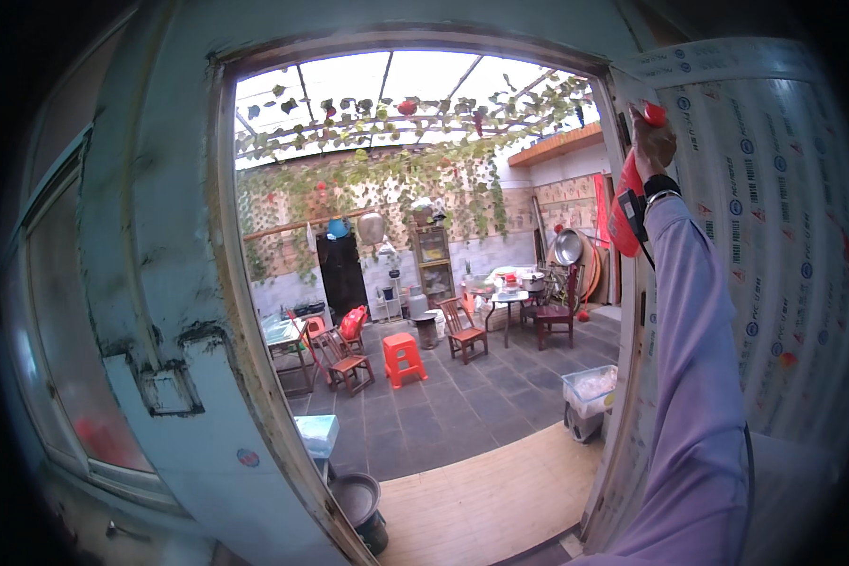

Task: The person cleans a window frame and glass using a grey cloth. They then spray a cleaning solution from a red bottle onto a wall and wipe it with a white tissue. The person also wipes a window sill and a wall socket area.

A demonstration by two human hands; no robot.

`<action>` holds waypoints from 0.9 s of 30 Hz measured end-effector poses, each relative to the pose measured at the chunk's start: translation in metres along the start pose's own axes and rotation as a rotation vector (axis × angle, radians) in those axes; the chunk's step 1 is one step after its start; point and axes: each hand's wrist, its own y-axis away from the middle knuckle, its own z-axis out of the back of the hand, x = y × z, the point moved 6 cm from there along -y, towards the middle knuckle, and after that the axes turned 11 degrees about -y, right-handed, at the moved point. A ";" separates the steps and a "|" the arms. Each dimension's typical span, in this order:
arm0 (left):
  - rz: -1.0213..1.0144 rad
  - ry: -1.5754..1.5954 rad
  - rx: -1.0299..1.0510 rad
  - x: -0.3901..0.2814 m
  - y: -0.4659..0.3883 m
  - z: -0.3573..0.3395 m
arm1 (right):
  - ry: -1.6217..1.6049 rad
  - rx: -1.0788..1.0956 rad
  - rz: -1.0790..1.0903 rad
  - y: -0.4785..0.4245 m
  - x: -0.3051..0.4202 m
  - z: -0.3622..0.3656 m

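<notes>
My right hand (pixel 652 141) is raised at the upper right, closed around a red object (pixel 654 114) whose rounded end shows above the fingers. A red bag or cloth (pixel 624 212) hangs below that hand, beside the wrist; whether it is one piece with the held object I cannot tell. On the wrist are a dark band and a metal bracelet, with a small black device and cable next to them. Close behind the hand stands a door (pixel 722 247) covered in printed protective film, swung open at the frame's right side. My left hand is out of view.
Beyond the doorway lies a dark tiled floor (pixel 424 431) with a red plastic stool (pixel 402 359), wooden chairs (pixel 463 331) and a table (pixel 511 298). A clear plastic bin (pixel 588 389) stands by the right jamb, a metal basin (pixel 356 498) by the left one. Artificial vines hang overhead.
</notes>
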 end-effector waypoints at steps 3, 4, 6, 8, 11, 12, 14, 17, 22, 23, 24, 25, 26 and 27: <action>0.016 0.006 0.003 0.001 0.006 -0.008 | 0.068 0.032 -0.063 0.008 -0.009 -0.007; 0.026 0.008 0.003 0.003 0.011 -0.010 | 0.102 0.053 -0.101 0.013 -0.008 -0.010; 0.037 0.015 0.002 0.003 0.015 -0.016 | 0.100 0.034 -0.099 0.017 -0.005 -0.014; 0.043 0.017 0.002 0.006 0.020 -0.021 | 0.068 0.045 -0.114 0.016 -0.007 -0.019; 0.024 0.024 -0.011 0.005 0.017 -0.027 | 0.011 0.041 -0.007 0.005 0.000 -0.025; 0.033 0.033 -0.013 0.006 0.023 -0.029 | -0.059 0.104 -0.002 0.016 0.009 -0.031; 0.052 0.031 -0.027 0.014 0.034 -0.035 | -0.119 0.158 -0.003 0.042 0.029 -0.041; 0.023 -0.019 0.090 0.021 0.039 -0.043 | -0.215 0.208 -0.008 0.064 0.056 -0.057; 0.237 0.219 -0.091 0.028 0.045 -0.046 | -0.360 0.322 -0.074 0.077 0.083 -0.088; 0.289 0.279 -0.150 0.030 0.047 -0.049 | -0.392 0.347 -0.088 0.082 0.092 -0.095; 0.282 0.233 -0.106 0.033 0.055 -0.059 | -0.407 0.338 -0.164 0.088 0.095 -0.099; 0.270 0.191 -0.068 0.036 0.057 -0.067 | -0.503 0.370 -0.175 0.096 0.103 -0.105; 0.254 0.154 -0.030 0.039 0.061 -0.075 | -0.599 0.402 -0.185 0.105 0.111 -0.111; 0.241 0.130 -0.006 0.042 0.064 -0.081 | -0.693 0.433 -0.190 0.108 0.119 -0.115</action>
